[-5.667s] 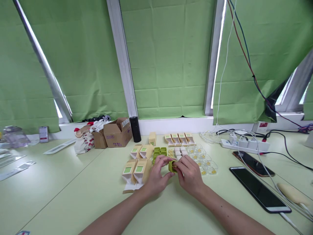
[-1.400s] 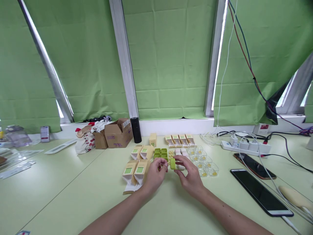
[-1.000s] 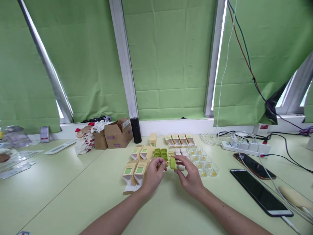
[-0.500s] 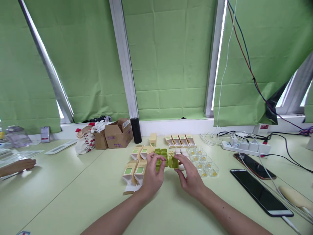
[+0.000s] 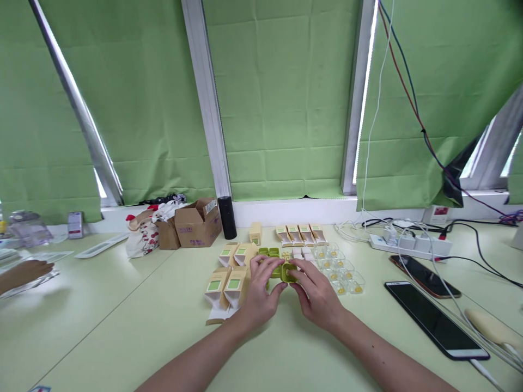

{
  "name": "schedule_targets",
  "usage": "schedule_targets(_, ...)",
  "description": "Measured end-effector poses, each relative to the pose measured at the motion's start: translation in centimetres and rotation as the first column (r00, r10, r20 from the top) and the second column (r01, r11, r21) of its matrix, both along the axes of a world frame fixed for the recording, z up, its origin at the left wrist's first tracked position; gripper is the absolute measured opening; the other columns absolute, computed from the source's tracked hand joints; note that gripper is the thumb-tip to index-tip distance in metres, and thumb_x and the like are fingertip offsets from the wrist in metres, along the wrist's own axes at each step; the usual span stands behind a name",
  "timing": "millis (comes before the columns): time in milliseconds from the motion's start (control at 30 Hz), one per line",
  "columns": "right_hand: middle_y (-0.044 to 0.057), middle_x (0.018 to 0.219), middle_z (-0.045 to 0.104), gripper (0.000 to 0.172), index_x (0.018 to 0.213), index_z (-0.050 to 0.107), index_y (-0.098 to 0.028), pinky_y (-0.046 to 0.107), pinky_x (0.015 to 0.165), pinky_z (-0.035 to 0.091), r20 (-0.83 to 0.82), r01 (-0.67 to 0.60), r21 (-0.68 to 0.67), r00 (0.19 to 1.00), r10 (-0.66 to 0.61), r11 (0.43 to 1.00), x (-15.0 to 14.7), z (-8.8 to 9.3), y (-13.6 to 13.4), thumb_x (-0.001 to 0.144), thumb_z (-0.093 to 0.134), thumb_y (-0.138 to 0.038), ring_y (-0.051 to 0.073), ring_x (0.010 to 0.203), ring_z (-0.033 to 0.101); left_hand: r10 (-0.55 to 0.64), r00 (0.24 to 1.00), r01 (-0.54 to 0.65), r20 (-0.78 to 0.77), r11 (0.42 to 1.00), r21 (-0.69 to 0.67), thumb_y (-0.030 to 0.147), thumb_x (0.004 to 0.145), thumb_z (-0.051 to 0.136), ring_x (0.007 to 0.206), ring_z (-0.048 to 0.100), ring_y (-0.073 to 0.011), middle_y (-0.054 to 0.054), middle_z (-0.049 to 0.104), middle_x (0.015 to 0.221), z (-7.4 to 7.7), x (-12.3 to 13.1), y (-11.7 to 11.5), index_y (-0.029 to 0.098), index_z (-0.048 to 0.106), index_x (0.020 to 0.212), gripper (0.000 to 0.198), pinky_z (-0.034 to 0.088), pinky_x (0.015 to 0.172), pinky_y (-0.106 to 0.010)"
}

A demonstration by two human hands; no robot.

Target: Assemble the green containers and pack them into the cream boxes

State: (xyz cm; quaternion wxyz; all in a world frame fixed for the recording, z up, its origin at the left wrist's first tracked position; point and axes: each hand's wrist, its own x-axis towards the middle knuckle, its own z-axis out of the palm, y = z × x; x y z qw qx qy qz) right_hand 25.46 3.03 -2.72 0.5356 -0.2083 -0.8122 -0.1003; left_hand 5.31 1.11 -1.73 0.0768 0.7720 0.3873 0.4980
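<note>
A small square olive-green cup point(image 5: 288, 274) is held up between my two hands, its open side facing me. My left hand point(image 5: 261, 294) pinches it from the left with thumb and fingers. From the right, my right hand point(image 5: 321, 296) grips it too, a fingertip reaching into the opening. Behind my left fingers stand more green cups point(image 5: 268, 252), partly covered. Beyond the held cup lie tiny yellow pieces point(image 5: 286, 255) and small white blocks point(image 5: 303, 253). Clear plastic cups with yellow centres point(image 5: 341, 272) sit to the right of them.
Folded cream cartons with green labels point(image 5: 226, 284) stand left of my hands, with another row point(image 5: 301, 235) farther back. Two phones point(image 5: 435, 318) and a power strip point(image 5: 412, 246) lie right among cables. A cardboard box point(image 5: 198, 223) and black cylinder point(image 5: 227, 218) stand behind. Another person's hand point(image 5: 30, 272) is far left.
My left hand has moved right and closed onto the green cup. My right fingers have shifted over its rim. The other person's hand has moved slightly left.
</note>
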Motion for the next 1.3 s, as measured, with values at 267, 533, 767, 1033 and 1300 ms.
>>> schedule_targets(267, 0.02, 0.132, 0.066, 0.039, 0.133, 0.062, -0.02, 0.048, 0.09, 0.066, 0.031, 0.028, -0.001, 0.999, -0.028, 1.0, -0.07, -0.25, 0.06, 0.099, 0.05, -0.005, 0.031, 0.12, 0.068, 0.006, 1.0, -0.006, -0.003, 1.0, 0.019, 0.017, 0.094, 0.069, 0.133, 0.046, -0.0323, -0.011, 0.068, 0.133, -0.12, 0.08, 0.02, 0.028, 0.065, 0.139, 0.047, 0.047, 0.112, -0.055)
schedule_targets(533, 0.021, 0.133, 0.064, 0.041, 0.136, 0.059, -0.017, 0.047, 0.09, 0.064, 0.077, 0.051, -0.014, 0.996, -0.05, 0.999, -0.21, -0.38, 0.04, 0.099, 0.047, -0.002, 0.032, 0.122, 0.064, 0.007, 1.0, -0.007, 0.0, 1.0, 0.019, 0.018, 0.095, 0.068, 0.133, 0.046, -0.033, -0.012, 0.068, 0.131, 0.08, 0.21, -0.17, 0.027, 0.066, 0.137, 0.043, 0.048, 0.111, -0.056)
schedule_targets(767, 0.02, 0.135, 0.062, 0.047, 0.138, 0.058, -0.019, 0.046, 0.091, 0.064, 0.095, 0.052, -0.021, 0.994, -0.05, 0.998, -0.27, -0.41, 0.13, 0.098, 0.044, 0.0, 0.031, 0.123, 0.064, 0.026, 0.999, -0.026, 0.022, 0.999, 0.027, 0.022, 0.095, 0.069, 0.132, 0.048, -0.0339, -0.013, 0.069, 0.13, -0.04, 0.28, -0.16, 0.027, 0.067, 0.135, 0.04, 0.049, 0.109, -0.056)
schedule_targets(1033, 0.02, 0.132, 0.066, 0.037, 0.13, 0.063, -0.018, 0.047, 0.092, 0.064, 0.039, 0.051, 0.028, 0.998, -0.052, 0.998, -0.15, -0.23, 0.06, 0.099, 0.051, -0.003, 0.031, 0.122, 0.066, 0.011, 1.0, -0.011, 0.017, 0.999, 0.031, 0.023, 0.098, 0.066, 0.132, 0.047, -0.0327, -0.012, 0.069, 0.131, 0.14, 0.29, -0.34, 0.028, 0.066, 0.138, 0.04, 0.049, 0.11, -0.055)
schedule_targets(1300, 0.02, 0.135, 0.064, 0.044, 0.137, 0.061, -0.022, 0.05, 0.092, 0.065, 0.035, 0.033, 0.002, 0.999, -0.033, 0.999, -0.29, -0.32, 0.08, 0.1, 0.046, -0.003, 0.032, 0.123, 0.066, 0.013, 1.0, -0.013, 0.005, 0.998, 0.057, 0.026, 0.099, 0.066, 0.131, 0.046, -0.0329, -0.012, 0.069, 0.131, -0.12, 0.29, -0.13, 0.027, 0.065, 0.139, 0.04, 0.049, 0.109, -0.055)
